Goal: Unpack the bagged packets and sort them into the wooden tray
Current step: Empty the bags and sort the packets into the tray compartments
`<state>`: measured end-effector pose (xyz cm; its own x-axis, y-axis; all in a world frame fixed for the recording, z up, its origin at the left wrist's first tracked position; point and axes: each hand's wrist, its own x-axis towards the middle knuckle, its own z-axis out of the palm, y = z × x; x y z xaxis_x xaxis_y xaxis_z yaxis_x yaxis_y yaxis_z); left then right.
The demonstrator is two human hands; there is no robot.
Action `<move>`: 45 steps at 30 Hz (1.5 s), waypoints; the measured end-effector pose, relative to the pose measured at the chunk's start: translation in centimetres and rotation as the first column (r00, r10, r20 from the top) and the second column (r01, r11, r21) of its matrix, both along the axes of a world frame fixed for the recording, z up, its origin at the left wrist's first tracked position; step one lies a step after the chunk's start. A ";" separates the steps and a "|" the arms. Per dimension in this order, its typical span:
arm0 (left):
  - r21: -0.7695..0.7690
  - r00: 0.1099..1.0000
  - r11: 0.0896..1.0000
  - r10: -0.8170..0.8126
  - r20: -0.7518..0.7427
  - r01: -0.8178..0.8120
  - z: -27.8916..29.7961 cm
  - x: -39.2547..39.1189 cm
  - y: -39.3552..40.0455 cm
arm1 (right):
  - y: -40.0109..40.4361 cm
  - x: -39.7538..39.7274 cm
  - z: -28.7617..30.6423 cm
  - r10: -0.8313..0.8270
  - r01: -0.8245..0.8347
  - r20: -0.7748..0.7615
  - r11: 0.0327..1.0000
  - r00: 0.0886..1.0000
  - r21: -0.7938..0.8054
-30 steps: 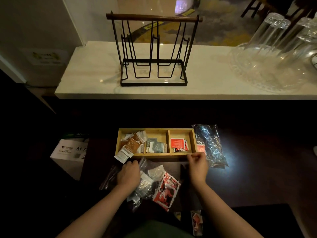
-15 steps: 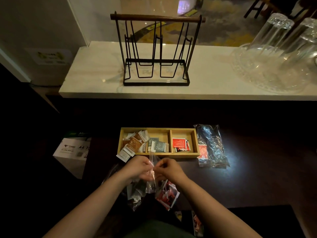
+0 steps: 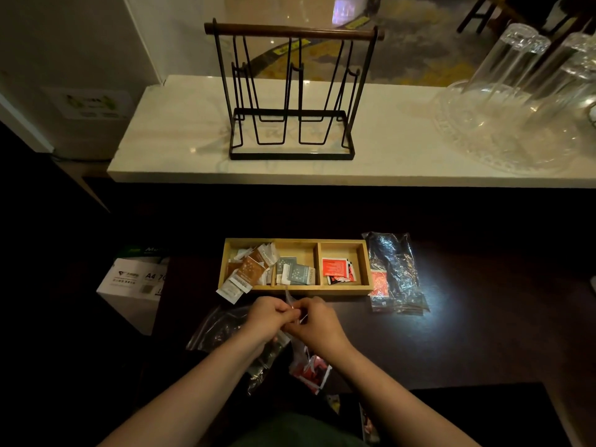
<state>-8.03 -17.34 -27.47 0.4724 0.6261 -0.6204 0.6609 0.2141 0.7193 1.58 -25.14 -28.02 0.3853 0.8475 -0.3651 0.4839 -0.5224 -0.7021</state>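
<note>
Both hands, left (image 3: 269,319) and right (image 3: 317,324), pinch the mouth of a clear bag (image 3: 288,298) just before the tray (image 3: 296,289). Recommend parting the seal evenly, keeping packets (image 3: 309,371) over the table (image 3: 451,333).

Wooden tray (image 3: 295,289) behind both hands, crumpled bag (image 3: 395,272) just right of tray, wire rack (image 3: 292,91) on counter (image 3: 180,130) behind.

Both forearms are reaching forward, the left hand (image 3: 269,319) and right hand (image 3: 317,324) meeting, fingers seemingly pinching together.
</note>
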 end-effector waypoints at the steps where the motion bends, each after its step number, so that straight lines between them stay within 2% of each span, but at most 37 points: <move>1: -0.007 1.000 1.000 0.004 0.000 -0.004 0.0 0.1 -0.1 | 0.0 0.0 0.2 0.002 -0.002 0.008 1.000 1.000 -0.002; 8: -0.137 0.995 0.986 0.095 0.024 -0.091 0.2 -0.3 -0.1 | 0.1 0.8 1.4 -0.053 0.053 -0.034 0.999 0.998 -0.004; 13: -0.179 0.990 0.976 0.133 0.033 -0.125 0.3 -0.4 0.0 | 0.3 0.7 1.8 0.057 -0.058 -0.042 0.998 0.997 -0.032; 21: -0.233 0.987 0.967 0.125 0.098 -0.099 0.2 -0.7 -0.1 | 0.3 2.0 1.6 -0.113 0.098 -0.195 0.992 0.974 -0.082; 24: -0.146 0.993 0.988 0.058 0.105 -0.042 0.4 -0.4 -0.6 | 0.2 2.0 1.6 -0.160 0.138 -0.262 0.985 0.952 -0.100; 30: 0.042 0.996 0.996 -0.081 0.035 0.080 0.4 0.2 -0.7 | 0.3 2.1 1.2 -0.212 0.184 -0.286 0.975 0.934 -0.124; 37: 0.141 0.977 0.967 -0.208 -0.036 0.211 0.7 0.1 0.3 | 0.0 2.9 1.9 -0.207 0.187 -0.181 0.975 0.961 -0.120; 41: 0.179 0.963 0.948 -0.247 -0.103 0.263 1.2 -1.5 2.4 | -1.0 5.7 2.2 -0.151 0.156 0.063 0.985 0.987 -0.078; 43: 0.146 0.939 0.929 -0.325 -0.113 0.339 2.0 -1.7 3.0 | -1.2 6.5 2.6 -0.035 0.051 0.184 0.995 0.982 -0.083; 45: 0.145 0.910 0.900 -0.397 -0.120 0.412 3.1 -1.2 3.2 | -1.2 6.7 2.8 0.077 -0.043 0.343 0.994 0.936 -0.105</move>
<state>-9.19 -14.12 -24.34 0.6563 0.4882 -0.5753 0.7259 -0.2004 0.6580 8.26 -26.34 -25.21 0.4517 0.8412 -0.2974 0.7204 -0.5405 -0.4346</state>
